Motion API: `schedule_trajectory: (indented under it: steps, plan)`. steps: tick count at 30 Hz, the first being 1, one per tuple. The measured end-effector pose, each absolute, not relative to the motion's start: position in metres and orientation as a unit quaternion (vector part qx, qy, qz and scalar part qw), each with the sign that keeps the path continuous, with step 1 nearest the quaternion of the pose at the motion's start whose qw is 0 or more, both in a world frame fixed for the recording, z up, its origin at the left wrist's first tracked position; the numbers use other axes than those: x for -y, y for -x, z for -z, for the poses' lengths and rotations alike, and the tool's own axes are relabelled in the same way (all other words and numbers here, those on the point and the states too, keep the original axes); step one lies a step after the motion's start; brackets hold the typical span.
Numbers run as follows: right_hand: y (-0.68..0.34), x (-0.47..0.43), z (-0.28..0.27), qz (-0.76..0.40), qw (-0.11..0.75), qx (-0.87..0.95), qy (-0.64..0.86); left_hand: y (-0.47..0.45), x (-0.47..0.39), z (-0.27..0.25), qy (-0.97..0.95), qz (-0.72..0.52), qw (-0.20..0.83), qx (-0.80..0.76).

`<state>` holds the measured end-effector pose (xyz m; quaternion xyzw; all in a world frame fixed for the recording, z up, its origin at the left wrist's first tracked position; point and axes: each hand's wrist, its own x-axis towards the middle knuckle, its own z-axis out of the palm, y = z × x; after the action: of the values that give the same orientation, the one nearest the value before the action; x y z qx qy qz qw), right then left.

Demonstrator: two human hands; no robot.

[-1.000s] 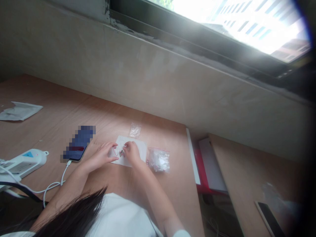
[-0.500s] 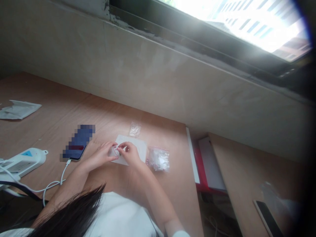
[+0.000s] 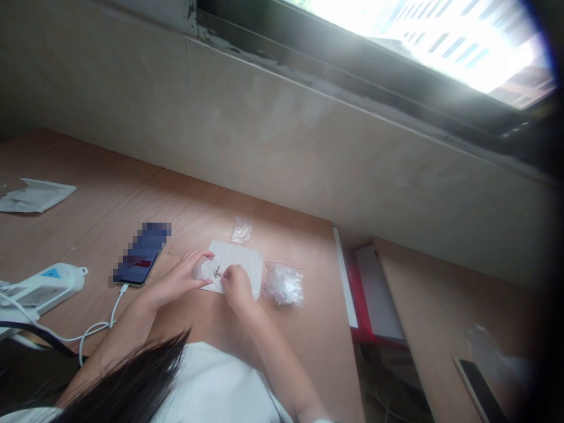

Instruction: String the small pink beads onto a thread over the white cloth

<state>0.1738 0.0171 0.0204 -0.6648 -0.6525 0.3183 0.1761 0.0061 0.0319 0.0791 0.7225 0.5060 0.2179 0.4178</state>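
Note:
My left hand [image 3: 187, 272] lies on a white sheet of paper [image 3: 249, 258], thumb and fingers curved around a small, round, whitish see-through piece [image 3: 204, 269]. What kind of piece it is I cannot tell. Just right of it, tiny dark and gold bits [image 3: 217, 272] sit on the paper. Close to these bits is my right hand [image 3: 238, 286], its fingers curled and pressed together at the tips; whatever they pinch is too small to name.
A small clear bag [image 3: 242, 230] lies behind the paper, and a fuller zip bag [image 3: 284, 284] to its right. Leftward are a charging phone [image 3: 143, 255], a white power strip [image 3: 55, 285] and a torn white packet [image 3: 39, 195]. Another phone [image 3: 480, 388] rests on the right-hand table.
My right hand has drawn back to the right from the round piece, down toward the paper, and its fingers have curled in. My left hand has stayed almost in place.

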Motion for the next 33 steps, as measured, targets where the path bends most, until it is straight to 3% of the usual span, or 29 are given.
schedule_trajectory:
  steps: [15, 33]
  plan:
    - [-0.179, -0.018, -0.013, -0.331, 0.209, 0.64, 0.661, -0.014, -0.022, -0.115, -0.735, -0.245, 0.435, -0.459]
    - [-0.18, -0.019, -0.014, -0.335, 0.225, 0.633, 0.66, -0.012, -0.025, -0.104, -0.725, -0.248, 0.429, -0.479]
